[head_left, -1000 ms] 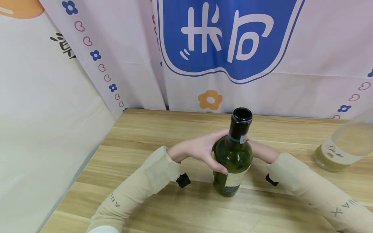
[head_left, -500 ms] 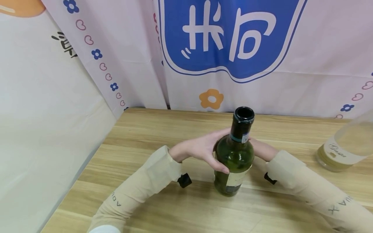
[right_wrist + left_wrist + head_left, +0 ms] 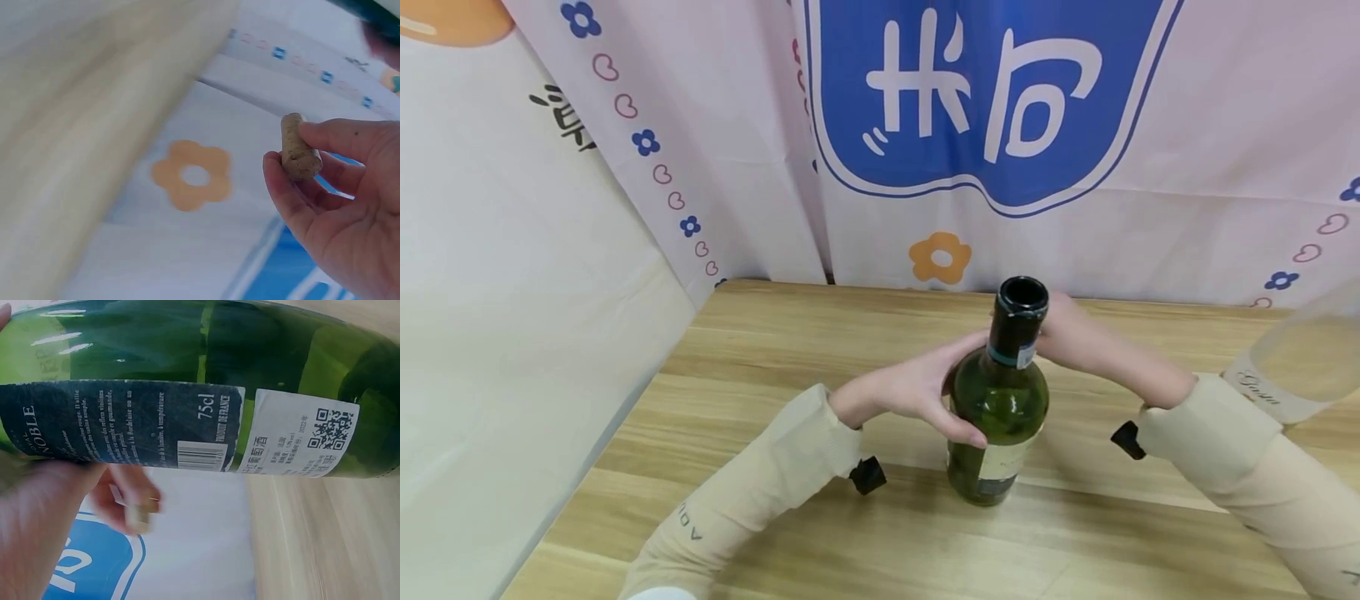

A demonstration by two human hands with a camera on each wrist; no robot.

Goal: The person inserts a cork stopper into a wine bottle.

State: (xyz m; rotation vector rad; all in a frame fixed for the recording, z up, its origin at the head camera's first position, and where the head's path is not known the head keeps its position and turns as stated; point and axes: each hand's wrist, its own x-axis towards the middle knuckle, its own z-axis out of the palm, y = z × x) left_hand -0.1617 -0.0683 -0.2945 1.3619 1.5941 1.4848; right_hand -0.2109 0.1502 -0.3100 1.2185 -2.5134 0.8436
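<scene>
A dark green wine bottle (image 3: 1000, 408) stands upright on the wooden table, its mouth uncovered. My left hand (image 3: 921, 392) grips its upper body from the left, thumb across the front above the label. Behind the neck, on the far right side, is my right hand (image 3: 1078, 337), its fingers mostly hidden in the head view. The right wrist view shows that hand pinching a cork (image 3: 297, 147) between thumb and fingers, apart from the bottle. In the left wrist view the bottle's back label (image 3: 112, 422) fills the upper half, with the blurred cork below it.
A clear bottle (image 3: 1292, 367) with a white label stands at the right, partly behind the right sleeve (image 3: 1217, 442). The wooden tabletop (image 3: 820, 325) meets a printed curtain (image 3: 880, 233) at its back edge.
My right hand has risen from behind the bottle's body to behind its neck, and the right forearm has shifted right. The left hand and the bottle stay in place.
</scene>
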